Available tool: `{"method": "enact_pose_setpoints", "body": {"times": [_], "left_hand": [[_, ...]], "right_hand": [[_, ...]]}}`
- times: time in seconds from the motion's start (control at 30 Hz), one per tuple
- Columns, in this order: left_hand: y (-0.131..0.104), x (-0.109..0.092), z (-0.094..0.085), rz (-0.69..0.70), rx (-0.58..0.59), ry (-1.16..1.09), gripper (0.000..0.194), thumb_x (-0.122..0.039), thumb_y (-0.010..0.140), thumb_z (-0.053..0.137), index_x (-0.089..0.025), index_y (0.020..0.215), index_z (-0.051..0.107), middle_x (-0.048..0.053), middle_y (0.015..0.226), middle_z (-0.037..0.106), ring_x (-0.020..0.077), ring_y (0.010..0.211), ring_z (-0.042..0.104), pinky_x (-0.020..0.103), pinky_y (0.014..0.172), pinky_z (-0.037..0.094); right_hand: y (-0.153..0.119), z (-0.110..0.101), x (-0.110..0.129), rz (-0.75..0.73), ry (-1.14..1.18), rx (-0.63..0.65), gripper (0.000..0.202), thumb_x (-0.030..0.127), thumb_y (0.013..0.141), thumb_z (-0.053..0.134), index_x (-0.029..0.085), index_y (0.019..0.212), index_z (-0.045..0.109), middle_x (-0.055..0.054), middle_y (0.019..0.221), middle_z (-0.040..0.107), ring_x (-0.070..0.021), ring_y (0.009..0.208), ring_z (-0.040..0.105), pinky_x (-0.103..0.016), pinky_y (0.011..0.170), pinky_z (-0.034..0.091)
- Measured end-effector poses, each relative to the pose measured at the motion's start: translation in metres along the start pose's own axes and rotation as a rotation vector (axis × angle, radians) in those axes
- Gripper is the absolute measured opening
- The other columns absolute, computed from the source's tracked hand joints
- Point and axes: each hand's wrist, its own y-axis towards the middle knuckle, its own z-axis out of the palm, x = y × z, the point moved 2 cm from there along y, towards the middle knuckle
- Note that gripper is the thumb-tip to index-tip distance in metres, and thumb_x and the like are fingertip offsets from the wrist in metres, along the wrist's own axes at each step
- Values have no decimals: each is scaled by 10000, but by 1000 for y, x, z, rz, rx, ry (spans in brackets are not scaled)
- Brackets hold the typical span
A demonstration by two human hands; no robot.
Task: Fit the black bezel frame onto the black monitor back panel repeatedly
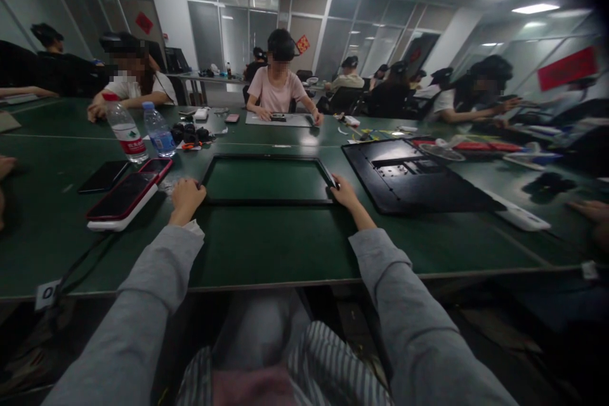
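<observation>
A thin black rectangular monitor bezel (269, 203) lies in front of me, with the green tabletop showing through its opening. My left hand (187, 198) is closed around its left side, near the lower corner. On the opposite side, my right hand (345, 193) grips the right edge, thumb toward the inside. A small pale strip shows by the right fingertips; I cannot make out what it is. To the right of the bezel rests a black monitor back cover (404, 193), with a rectangular cut-out and small fittings.
Two bottles (127, 130) stand at the left behind stacked phones (124, 193) and a dark phone (103, 176). A white bar-shaped object (518, 212) lies at the right. Loose cables and small parts (190, 134) sit farther back. Across the green table (276, 247), a person (278, 89) works.
</observation>
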Motion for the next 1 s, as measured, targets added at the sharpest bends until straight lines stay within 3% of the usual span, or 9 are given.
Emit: {"method": "enact_pose_setpoints", "body": {"times": [0.2, 0.27, 0.37, 0.43, 0.53, 0.63, 0.77, 0.93, 1.0], "left_hand": [[10, 3, 5, -54, -16, -179, 408, -354, 868, 657, -160, 1219, 734, 252, 1326, 665, 456, 1335, 568, 587, 1114, 451], [14, 3, 2, -44, 17, -241, 495, -417, 844, 715, -177, 1277, 708, 244, 1416, 626, 461, 1404, 527, 610, 1146, 425], [15, -1, -5, 137, 137, -317, 641, -545, 786, 787, -209, 1325, 697, 196, 1491, 602, 409, 1432, 533, 542, 1185, 420], [12, -5, -10, 287, 241, -367, 692, -607, 725, 832, -231, 1297, 730, 158, 1472, 642, 376, 1393, 581, 478, 1171, 448], [5, -12, -16, 395, 374, -438, 683, -633, 613, 908, -262, 1176, 800, 124, 1396, 719, 369, 1341, 628, 440, 1140, 483], [-3, -19, -21, 442, 441, -448, 599, -610, 524, 965, -290, 1015, 841, 104, 1321, 762, 361, 1317, 649, 432, 1141, 487], [-8, -23, -24, 389, 379, -401, 436, -618, 561, 951, -273, 791, 819, 123, 1163, 792, 356, 1198, 699, 456, 1047, 551], [-5, -18, -23, 339, 353, -428, 468, -656, 582, 926, -261, 809, 817, 100, 959, 806, 331, 1005, 737, 418, 898, 587], [-1, -15, -20, 332, 380, -466, 511, -673, 568, 923, -253, 841, 825, 94, 953, 813, 318, 952, 741, 409, 875, 584]], "right_hand": [[-9, -8, 20, -113, -37, 162, 456, 312, 883, 650, 310, 1323, 771, -98, 1300, 753, -353, 1323, 612, -651, 1179, 430], [-7, -16, 27, -115, -26, 121, 466, 277, 881, 615, 306, 1318, 771, -96, 1296, 747, -331, 1322, 603, -638, 1200, 401], [-4, -44, 30, -5, 71, -186, 611, 227, 889, 516, 256, 1484, 648, -117, 1328, 721, -299, 1267, 627, -627, 1214, 377], [-8, -71, 24, 227, 95, -474, 680, 216, 892, 487, 210, 1568, 559, -175, 1365, 675, -350, 1337, 580, -691, 1201, 345], [-30, -112, 6, 642, 10, -874, 748, 178, 867, 479, 220, 1613, 516, -255, 1585, 456, -439, 1551, 343, -735, 1208, 274], [-52, -141, -15, 778, 35, -1092, 887, 153, 870, 425, 215, 1738, 255, -282, 1694, 229, -408, 1636, 205, -699, 1245, 213], [-61, -150, -41, 973, 173, -1096, 968, 208, 874, 416, 97, 1735, -11, -377, 1711, -14, -420, 1679, 27, -690, 1276, 49], [-52, -135, -47, 915, 333, -1023, 906, 163, 907, 273, 141, 1726, -115, -366, 1685, 273, -367, 1641, 274, -618, 1300, 117], [-49, -131, -44, 809, 334, -979, 883, 161, 918, 253, 162, 1735, -80, -336, 1655, 371, -361, 1606, 361, -627, 1282, 176]]}}
